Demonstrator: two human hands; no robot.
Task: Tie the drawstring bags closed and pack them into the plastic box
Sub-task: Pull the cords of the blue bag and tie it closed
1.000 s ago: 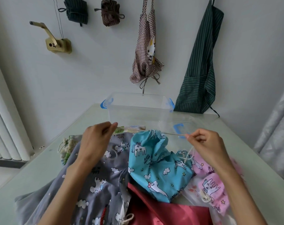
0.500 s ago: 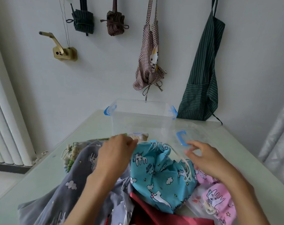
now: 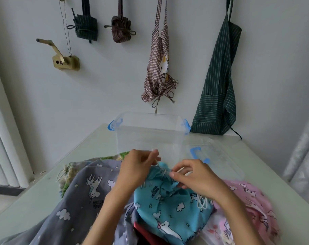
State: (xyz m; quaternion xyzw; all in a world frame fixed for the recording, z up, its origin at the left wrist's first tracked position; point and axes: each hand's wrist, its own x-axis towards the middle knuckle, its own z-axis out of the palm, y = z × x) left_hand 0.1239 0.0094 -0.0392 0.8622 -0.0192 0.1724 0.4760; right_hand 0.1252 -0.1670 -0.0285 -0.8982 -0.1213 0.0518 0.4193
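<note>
Blue drawstring bag (image 3: pixel 169 207): both hands (image 3: pixel 139 167) (image 3: pixel 194 175) pinch its white cord (image 3: pixel 163 167).

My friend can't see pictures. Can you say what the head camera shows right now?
Two hands work the white cord at the gathered neck of a blue unicorn bag: the left hand and the right hand each pinch it. Grey and pink bags lie beside it, and an empty clear plastic box stands behind on the table.

Blue bag (image 3: pixel 169 206) cinched before empty clear box (image 3: pixel 150 133).
</note>
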